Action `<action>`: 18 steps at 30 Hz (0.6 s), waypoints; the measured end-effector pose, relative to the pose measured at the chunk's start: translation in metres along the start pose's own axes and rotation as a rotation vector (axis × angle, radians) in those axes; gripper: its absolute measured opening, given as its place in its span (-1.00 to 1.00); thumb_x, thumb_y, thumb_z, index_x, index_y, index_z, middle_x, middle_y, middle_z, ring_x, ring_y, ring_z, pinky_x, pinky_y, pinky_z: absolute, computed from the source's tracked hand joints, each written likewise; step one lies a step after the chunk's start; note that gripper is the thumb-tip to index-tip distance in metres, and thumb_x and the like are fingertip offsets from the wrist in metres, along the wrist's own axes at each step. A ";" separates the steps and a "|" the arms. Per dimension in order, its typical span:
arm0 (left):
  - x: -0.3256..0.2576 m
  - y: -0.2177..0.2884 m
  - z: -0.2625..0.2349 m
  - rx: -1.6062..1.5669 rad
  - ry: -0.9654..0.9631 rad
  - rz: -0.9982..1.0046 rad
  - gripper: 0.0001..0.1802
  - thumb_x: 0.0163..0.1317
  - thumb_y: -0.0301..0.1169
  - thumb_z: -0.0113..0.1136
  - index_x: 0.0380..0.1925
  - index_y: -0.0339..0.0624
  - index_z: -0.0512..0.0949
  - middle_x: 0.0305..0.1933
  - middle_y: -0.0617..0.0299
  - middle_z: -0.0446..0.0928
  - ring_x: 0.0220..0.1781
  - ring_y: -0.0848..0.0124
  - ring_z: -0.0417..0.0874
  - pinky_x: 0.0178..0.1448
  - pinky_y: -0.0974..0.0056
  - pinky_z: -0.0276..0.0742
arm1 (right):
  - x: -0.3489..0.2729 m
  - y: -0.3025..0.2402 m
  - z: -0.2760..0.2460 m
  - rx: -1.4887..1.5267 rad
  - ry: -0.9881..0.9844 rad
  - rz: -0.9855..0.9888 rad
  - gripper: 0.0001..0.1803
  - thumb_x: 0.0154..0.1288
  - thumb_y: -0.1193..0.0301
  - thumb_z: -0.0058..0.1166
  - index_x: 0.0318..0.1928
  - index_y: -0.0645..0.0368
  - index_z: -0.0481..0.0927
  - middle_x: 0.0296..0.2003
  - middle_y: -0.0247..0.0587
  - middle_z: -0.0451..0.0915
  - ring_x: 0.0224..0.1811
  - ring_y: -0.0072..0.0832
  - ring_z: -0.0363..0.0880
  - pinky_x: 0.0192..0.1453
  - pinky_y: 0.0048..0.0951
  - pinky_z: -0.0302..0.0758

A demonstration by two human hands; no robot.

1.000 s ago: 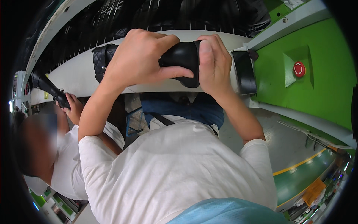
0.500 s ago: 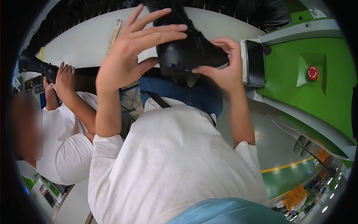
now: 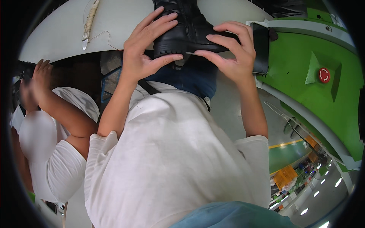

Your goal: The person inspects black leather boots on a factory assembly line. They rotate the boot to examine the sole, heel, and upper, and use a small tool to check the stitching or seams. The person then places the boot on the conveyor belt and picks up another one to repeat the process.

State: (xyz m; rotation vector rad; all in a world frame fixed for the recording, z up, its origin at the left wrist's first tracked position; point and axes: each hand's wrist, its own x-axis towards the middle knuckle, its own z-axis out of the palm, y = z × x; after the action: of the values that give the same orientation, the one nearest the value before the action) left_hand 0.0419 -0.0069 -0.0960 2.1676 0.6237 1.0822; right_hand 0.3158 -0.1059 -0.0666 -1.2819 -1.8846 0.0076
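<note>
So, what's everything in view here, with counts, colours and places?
boot: 1, black, top centre
table: 1, white, top
tool: 1, pale handle, on table, upper left
screen: 1, black, right of boot
machine: 1, green, right
button: 1, red, on machine
frame: 1, blue, below table
boxes: several, orange, lower right
co-worker: at least 1, in white, left
cloth: 1, pale blue, bottom
jeans: 1 pair, blue, centre
shirt: 1, white, centre
left grip: 1, bare, boot's heel end
right grip: 1, bare, boot's toe end

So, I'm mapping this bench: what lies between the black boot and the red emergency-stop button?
In the head view, from the boot outward: the right hand, the black-screened device, then green panel.
</note>
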 end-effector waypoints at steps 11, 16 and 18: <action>0.009 0.011 -0.012 -0.036 -0.078 -0.080 -0.20 -0.05 -0.30 0.83 0.26 -0.32 0.78 0.40 -0.11 0.76 0.62 -0.24 0.61 0.67 -0.20 0.49 | -0.009 0.000 -0.005 0.048 0.016 0.045 -0.37 -0.14 0.39 0.84 0.04 0.06 0.87 0.08 -0.25 0.77 0.14 -0.23 0.73 0.16 -0.25 0.71; 0.008 0.013 -0.008 -0.043 -0.060 -0.079 -0.22 0.01 -0.31 0.81 0.29 -0.32 0.76 0.45 -0.13 0.72 0.66 -0.24 0.56 0.68 -0.19 0.47 | -0.008 -0.003 -0.005 0.042 0.019 0.061 -0.36 -0.13 0.39 0.84 0.05 0.09 0.86 0.07 -0.25 0.77 0.12 -0.24 0.74 0.13 -0.26 0.72; 0.007 0.011 -0.005 -0.066 -0.049 -0.082 -0.23 0.04 -0.31 0.80 0.29 -0.32 0.75 0.47 -0.14 0.71 0.68 -0.23 0.54 0.69 -0.18 0.46 | -0.010 -0.004 -0.006 0.033 0.019 0.072 -0.37 -0.12 0.38 0.84 0.05 0.10 0.86 0.06 -0.23 0.77 0.11 -0.22 0.74 0.12 -0.26 0.73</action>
State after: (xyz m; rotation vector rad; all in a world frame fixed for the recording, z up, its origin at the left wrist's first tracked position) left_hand 0.0425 -0.0084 -0.0823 2.0870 0.6404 0.9900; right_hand 0.3181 -0.1180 -0.0676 -1.3219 -1.8143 0.0638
